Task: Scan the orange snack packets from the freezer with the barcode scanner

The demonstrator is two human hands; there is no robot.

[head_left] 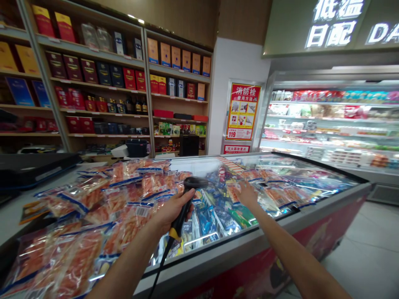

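My left hand (177, 207) is closed round the handle of a black and yellow corded barcode scanner (183, 207), its head tilted up over the chest freezer (215, 249). My right hand (247, 194) is stretched over the freezer with fingers apart, at the edge of a clear pack of orange-pink food (233, 192); whether it touches the pack is hard to tell. To its right, similar blue-edged packs (279, 195) lie on the glass lid. A large heap of these packs (124, 216) spreads to the left of the scanner. Colourful wrapped goods (215, 216) fill the freezer below both hands.
Shelves of boxes and bottles (102, 79) line the back wall. A black flat device (34, 170) rests on the left counter (12, 224). Beyond a pillar with a red poster (244, 111) stands a lit refrigerated display (330, 124). Tiled floor (368, 245) shows at right.
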